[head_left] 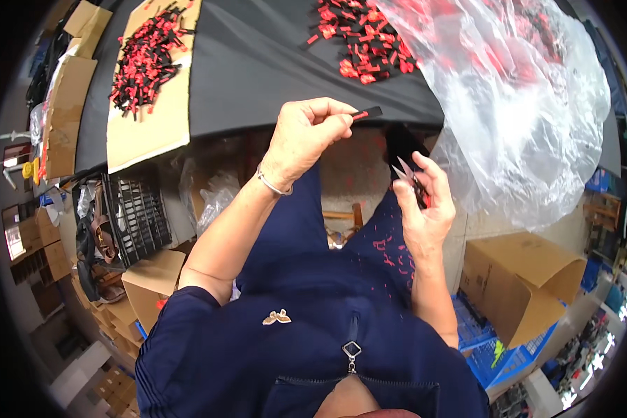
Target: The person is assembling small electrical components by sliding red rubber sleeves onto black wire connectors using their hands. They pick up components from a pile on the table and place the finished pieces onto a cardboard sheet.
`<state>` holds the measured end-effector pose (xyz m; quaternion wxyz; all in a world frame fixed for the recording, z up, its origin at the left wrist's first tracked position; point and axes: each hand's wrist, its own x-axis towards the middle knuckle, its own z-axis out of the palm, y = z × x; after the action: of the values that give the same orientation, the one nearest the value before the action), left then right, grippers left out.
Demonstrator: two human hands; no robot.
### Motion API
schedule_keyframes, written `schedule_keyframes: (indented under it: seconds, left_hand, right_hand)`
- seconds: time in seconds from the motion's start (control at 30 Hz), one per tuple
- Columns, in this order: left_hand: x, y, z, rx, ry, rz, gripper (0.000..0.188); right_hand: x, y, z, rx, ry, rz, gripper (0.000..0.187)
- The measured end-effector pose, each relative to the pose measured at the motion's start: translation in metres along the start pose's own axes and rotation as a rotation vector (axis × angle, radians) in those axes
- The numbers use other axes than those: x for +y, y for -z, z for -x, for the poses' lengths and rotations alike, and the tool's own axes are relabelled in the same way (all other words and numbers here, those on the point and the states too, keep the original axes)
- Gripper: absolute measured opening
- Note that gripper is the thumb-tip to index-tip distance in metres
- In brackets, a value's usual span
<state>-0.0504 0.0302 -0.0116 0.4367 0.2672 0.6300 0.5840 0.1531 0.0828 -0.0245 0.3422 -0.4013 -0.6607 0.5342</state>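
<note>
I see left hand (310, 136) pinching one black strip (373, 111), red marking (361, 114) too small to read, near front edge of bench (251, 76). Right hand (426, 205) holds one pair of snips (409, 178), tips apart. Two piles, pieces uncountable: left pile (146, 63) on cardboard sheet (146, 143), right pile (364, 43) beside plastic bag (498, 118); black bench surface between them.

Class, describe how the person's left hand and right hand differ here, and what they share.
The left hand pinches a black-and-red strip; the right hand holds snips. A bracelet circles the left wrist; none shows on the right. The left hand appears higher in the picture than the right hand. Both are ungloved.
</note>
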Motion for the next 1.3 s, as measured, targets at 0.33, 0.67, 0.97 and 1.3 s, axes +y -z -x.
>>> schedule_keyframes:
  seconds: [0.33,0.67,0.97,1.3]
  left_hand:
    - [-0.001,-0.031,0.036,-0.187,0.046,-0.125,0.018]
    - [-0.012,-0.033,0.031,-0.286,0.064,-0.108,0.017]
    - [-0.014,-0.038,0.028,-0.250,0.076,-0.191,0.017]
    - [-0.018,-0.041,0.032,-0.268,0.109,-0.212,0.017]
  right_hand:
    - [0.000,0.013,0.002,0.092,0.452,0.439,0.023]
    - [0.004,0.024,0.008,0.033,0.432,0.462,0.019]
    - [0.013,0.023,0.009,0.019,0.281,0.335,0.017]
    - [0.019,0.024,0.012,0.020,0.064,0.141,0.014]
